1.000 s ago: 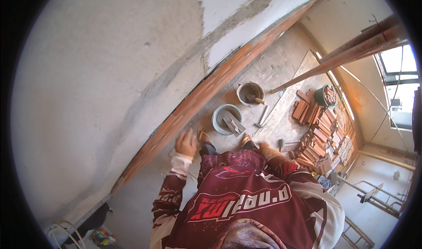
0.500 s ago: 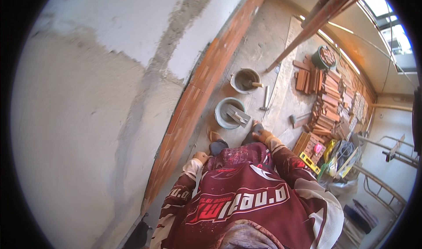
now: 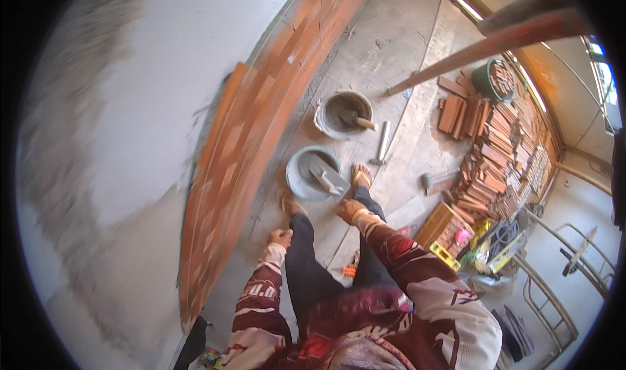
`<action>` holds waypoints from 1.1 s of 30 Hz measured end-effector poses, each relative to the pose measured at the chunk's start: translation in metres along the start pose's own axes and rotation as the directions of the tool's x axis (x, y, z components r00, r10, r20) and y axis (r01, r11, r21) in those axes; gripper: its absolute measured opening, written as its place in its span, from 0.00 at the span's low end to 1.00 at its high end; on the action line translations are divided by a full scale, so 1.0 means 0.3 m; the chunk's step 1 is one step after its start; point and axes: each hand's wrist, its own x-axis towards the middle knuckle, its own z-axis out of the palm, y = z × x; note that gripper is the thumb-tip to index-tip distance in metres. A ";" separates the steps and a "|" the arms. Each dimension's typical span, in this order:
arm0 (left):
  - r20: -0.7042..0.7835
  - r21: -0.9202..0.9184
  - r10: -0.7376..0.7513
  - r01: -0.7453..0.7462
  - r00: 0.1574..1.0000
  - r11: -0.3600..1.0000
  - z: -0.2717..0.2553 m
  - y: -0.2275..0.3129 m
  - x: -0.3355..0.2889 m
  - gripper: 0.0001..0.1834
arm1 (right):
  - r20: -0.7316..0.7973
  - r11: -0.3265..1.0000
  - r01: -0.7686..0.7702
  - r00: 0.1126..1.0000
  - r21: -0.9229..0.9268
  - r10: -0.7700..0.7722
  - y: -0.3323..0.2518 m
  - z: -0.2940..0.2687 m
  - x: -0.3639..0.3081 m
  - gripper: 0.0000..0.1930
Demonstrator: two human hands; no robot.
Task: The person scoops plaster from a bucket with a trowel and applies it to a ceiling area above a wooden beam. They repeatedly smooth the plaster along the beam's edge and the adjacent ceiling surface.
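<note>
Our right hand could bump down the trowel overhanging the basin; whether its or our left hand's fingers grip, we can't tell.

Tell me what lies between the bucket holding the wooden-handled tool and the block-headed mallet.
In the head view, a hammer lies between the bucket and the mallet; a pale floor strip crosses that stretch too.

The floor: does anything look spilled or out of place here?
No clear spill. The hammer lies loose near the right foot, possibly a trip hazard, and many brick strips lie jumbled rather than neatly stacked.
</note>
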 end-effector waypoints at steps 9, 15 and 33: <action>0.013 0.408 -0.082 0.069 0.997 0.910 0.479 -0.278 0.870 0.39 | -0.086 0.992 -0.001 0.996 -0.129 -0.011 0.042 0.185 0.593 0.42; -0.009 -0.522 -0.379 0.319 0.926 0.791 0.623 -0.048 0.947 0.35 | -0.211 0.977 0.002 0.976 -0.214 -0.048 0.101 0.265 0.692 0.30; -0.783 -0.098 0.329 -0.628 0.527 0.772 0.195 0.074 0.108 0.13 | -0.267 0.746 0.431 0.744 -0.508 -0.612 -0.039 0.004 -0.209 0.18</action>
